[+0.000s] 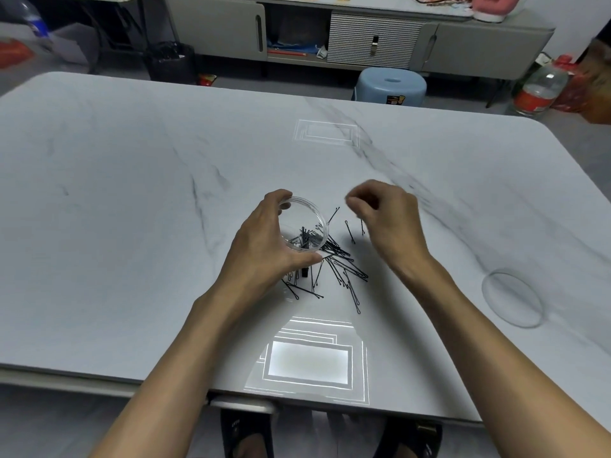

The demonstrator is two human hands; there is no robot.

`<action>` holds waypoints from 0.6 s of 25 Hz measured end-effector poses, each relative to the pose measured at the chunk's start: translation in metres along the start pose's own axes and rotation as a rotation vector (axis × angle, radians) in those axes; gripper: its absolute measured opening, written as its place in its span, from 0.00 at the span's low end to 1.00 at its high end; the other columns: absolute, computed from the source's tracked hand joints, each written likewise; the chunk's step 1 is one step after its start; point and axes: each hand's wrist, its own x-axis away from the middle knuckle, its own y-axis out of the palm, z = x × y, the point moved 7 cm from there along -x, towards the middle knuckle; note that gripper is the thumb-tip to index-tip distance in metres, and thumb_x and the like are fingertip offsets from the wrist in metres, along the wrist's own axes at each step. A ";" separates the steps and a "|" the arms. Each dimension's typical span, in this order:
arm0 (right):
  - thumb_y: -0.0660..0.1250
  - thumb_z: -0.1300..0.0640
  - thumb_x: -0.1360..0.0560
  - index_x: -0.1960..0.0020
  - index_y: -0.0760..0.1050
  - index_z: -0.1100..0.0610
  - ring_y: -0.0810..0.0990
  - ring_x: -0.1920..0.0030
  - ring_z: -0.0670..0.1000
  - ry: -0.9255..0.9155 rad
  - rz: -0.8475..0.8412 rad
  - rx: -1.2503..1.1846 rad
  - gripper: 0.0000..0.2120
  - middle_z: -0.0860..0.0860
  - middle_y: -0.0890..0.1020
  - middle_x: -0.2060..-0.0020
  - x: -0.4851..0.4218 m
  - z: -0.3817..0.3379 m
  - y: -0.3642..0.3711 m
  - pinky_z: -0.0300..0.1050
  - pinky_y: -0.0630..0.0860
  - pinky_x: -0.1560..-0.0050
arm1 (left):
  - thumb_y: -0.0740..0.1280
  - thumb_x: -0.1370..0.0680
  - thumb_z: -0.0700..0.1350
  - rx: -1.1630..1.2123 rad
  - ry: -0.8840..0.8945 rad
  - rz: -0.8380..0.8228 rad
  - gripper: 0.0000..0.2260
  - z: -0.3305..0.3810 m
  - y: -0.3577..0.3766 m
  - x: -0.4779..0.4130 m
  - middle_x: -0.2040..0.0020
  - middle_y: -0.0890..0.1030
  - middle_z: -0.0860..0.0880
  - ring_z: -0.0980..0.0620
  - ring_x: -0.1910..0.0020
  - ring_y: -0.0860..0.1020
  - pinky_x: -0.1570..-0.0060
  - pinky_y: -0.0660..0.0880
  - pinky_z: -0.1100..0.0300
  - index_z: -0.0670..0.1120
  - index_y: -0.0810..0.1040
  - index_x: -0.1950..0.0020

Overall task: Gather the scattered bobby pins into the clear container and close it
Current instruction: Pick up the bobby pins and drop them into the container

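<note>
My left hand [264, 246] grips the clear round container [305, 226] and holds it tilted just above the white marble table [132, 226]. Several black bobby pins lie inside the container. Many more black bobby pins [340, 269] are scattered on the table under and to the right of it. My right hand [386, 219] hovers to the right of the container with fingers curled together; whether a pin is pinched between them cannot be made out. The clear round lid [512, 297] lies flat on the table far to the right.
A blue plastic stool [390, 87] stands beyond the table's far edge. A grey cabinet [363, 38] runs along the back. A clear jar with a red label [537, 90] sits on the floor at the right. Bright light reflections mark the table's near edge.
</note>
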 end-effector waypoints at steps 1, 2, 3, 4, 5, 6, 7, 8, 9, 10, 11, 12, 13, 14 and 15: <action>0.71 0.53 0.28 0.57 0.81 0.55 0.79 0.60 0.45 0.115 0.013 0.094 0.05 0.44 0.81 0.65 -0.002 0.018 0.000 0.40 0.71 0.59 | 0.81 0.42 0.55 0.007 -0.009 0.011 0.43 -0.002 -0.002 0.000 0.36 0.74 0.57 0.63 0.39 0.71 0.47 0.65 0.67 0.55 0.65 0.31; 0.72 0.50 0.29 0.57 0.80 0.57 0.79 0.58 0.50 0.211 -0.023 0.208 0.10 0.48 0.81 0.64 -0.001 0.035 0.005 0.43 0.70 0.60 | 0.81 0.42 0.54 0.013 -0.017 0.022 0.43 -0.004 -0.004 0.000 0.37 0.74 0.57 0.63 0.38 0.71 0.47 0.66 0.66 0.55 0.65 0.31; 0.72 0.47 0.31 0.59 0.78 0.58 0.78 0.58 0.54 0.276 -0.072 0.294 0.14 0.50 0.79 0.64 0.002 0.046 0.012 0.45 0.68 0.63 | 0.81 0.42 0.54 0.016 -0.024 0.031 0.43 -0.006 -0.006 0.000 0.37 0.74 0.57 0.63 0.38 0.71 0.46 0.66 0.65 0.55 0.65 0.31; 0.73 0.46 0.32 0.60 0.76 0.59 0.76 0.59 0.57 0.312 -0.105 0.348 0.17 0.53 0.78 0.64 0.005 0.052 0.019 0.46 0.67 0.65 | 0.81 0.42 0.54 0.016 -0.031 0.040 0.43 -0.007 -0.008 -0.001 0.37 0.74 0.57 0.63 0.38 0.71 0.46 0.67 0.65 0.55 0.65 0.31; 0.74 0.46 0.33 0.61 0.75 0.61 0.76 0.60 0.58 0.325 -0.115 0.370 0.18 0.54 0.78 0.63 0.007 0.054 0.023 0.47 0.68 0.65 | 0.81 0.42 0.53 0.016 -0.036 0.046 0.43 -0.009 -0.009 -0.001 0.37 0.74 0.57 0.62 0.38 0.71 0.46 0.67 0.64 0.55 0.65 0.31; 0.74 0.48 0.32 0.60 0.76 0.63 0.77 0.59 0.60 0.328 -0.110 0.376 0.17 0.55 0.79 0.62 0.007 0.053 0.026 0.47 0.70 0.64 | 0.81 0.42 0.53 0.016 -0.039 0.050 0.43 -0.010 -0.010 -0.001 0.37 0.74 0.57 0.62 0.38 0.71 0.46 0.67 0.64 0.55 0.65 0.31; 0.73 0.52 0.31 0.59 0.77 0.64 0.78 0.58 0.61 0.324 -0.105 0.386 0.15 0.57 0.81 0.61 0.006 0.052 0.028 0.48 0.73 0.62 | 0.81 0.42 0.53 0.014 -0.040 0.051 0.43 -0.010 -0.010 -0.002 0.37 0.75 0.57 0.62 0.37 0.71 0.46 0.67 0.64 0.55 0.65 0.31; 0.71 0.55 0.30 0.58 0.79 0.63 0.78 0.58 0.62 0.313 -0.100 0.415 0.10 0.58 0.82 0.60 0.004 0.051 0.028 0.48 0.74 0.61 | 0.81 0.42 0.53 0.011 -0.040 0.051 0.43 -0.011 -0.011 -0.002 0.37 0.75 0.57 0.61 0.37 0.71 0.46 0.67 0.64 0.55 0.65 0.31; 0.68 0.58 0.28 0.57 0.79 0.62 0.77 0.58 0.62 0.305 -0.103 0.464 0.06 0.58 0.82 0.59 0.002 0.050 0.027 0.47 0.73 0.61 | 0.81 0.42 0.53 0.010 -0.042 0.052 0.43 -0.011 -0.012 -0.003 0.37 0.75 0.56 0.61 0.37 0.71 0.45 0.67 0.63 0.55 0.65 0.31; 0.66 0.61 0.27 0.57 0.78 0.61 0.75 0.60 0.61 0.298 -0.119 0.529 0.04 0.58 0.82 0.58 0.001 0.050 0.026 0.46 0.70 0.62 | 0.81 0.42 0.53 0.008 -0.044 0.051 0.43 -0.012 -0.012 -0.003 0.37 0.75 0.56 0.61 0.37 0.71 0.45 0.67 0.63 0.54 0.65 0.31; 0.64 0.64 0.27 0.56 0.77 0.61 0.73 0.60 0.60 0.285 -0.159 0.612 0.03 0.57 0.81 0.56 0.001 0.048 0.028 0.45 0.68 0.62 | 0.81 0.42 0.53 0.008 -0.044 0.050 0.43 -0.013 -0.013 -0.004 0.37 0.75 0.56 0.61 0.37 0.71 0.45 0.67 0.63 0.54 0.65 0.31; 0.63 0.66 0.27 0.55 0.76 0.60 0.72 0.60 0.59 0.261 -0.216 0.700 0.05 0.57 0.80 0.55 0.002 0.046 0.031 0.45 0.66 0.62 | 0.81 0.42 0.53 0.009 -0.045 0.048 0.43 -0.013 -0.013 -0.004 0.36 0.75 0.56 0.61 0.37 0.71 0.45 0.67 0.63 0.54 0.65 0.31; 0.62 0.69 0.28 0.53 0.76 0.60 0.72 0.58 0.59 0.237 -0.276 0.772 0.07 0.58 0.79 0.52 0.004 0.045 0.034 0.45 0.65 0.62 | 0.81 0.42 0.53 0.011 -0.046 0.047 0.43 -0.014 -0.013 -0.004 0.36 0.75 0.56 0.61 0.37 0.71 0.45 0.67 0.63 0.54 0.65 0.30; 0.61 0.70 0.28 0.50 0.76 0.61 0.74 0.54 0.60 0.212 -0.306 0.815 0.10 0.58 0.79 0.51 0.007 0.044 0.035 0.45 0.64 0.61 | 0.81 0.42 0.54 0.015 -0.048 0.046 0.44 -0.014 -0.014 -0.004 0.36 0.75 0.56 0.61 0.37 0.71 0.45 0.67 0.63 0.54 0.65 0.31; 0.60 0.70 0.28 0.48 0.75 0.61 0.75 0.52 0.61 0.190 -0.297 0.818 0.12 0.58 0.78 0.50 0.008 0.042 0.033 0.45 0.65 0.60 | 0.81 0.42 0.54 0.022 -0.053 0.045 0.44 -0.015 -0.013 -0.004 0.37 0.75 0.56 0.61 0.37 0.71 0.45 0.67 0.63 0.54 0.65 0.31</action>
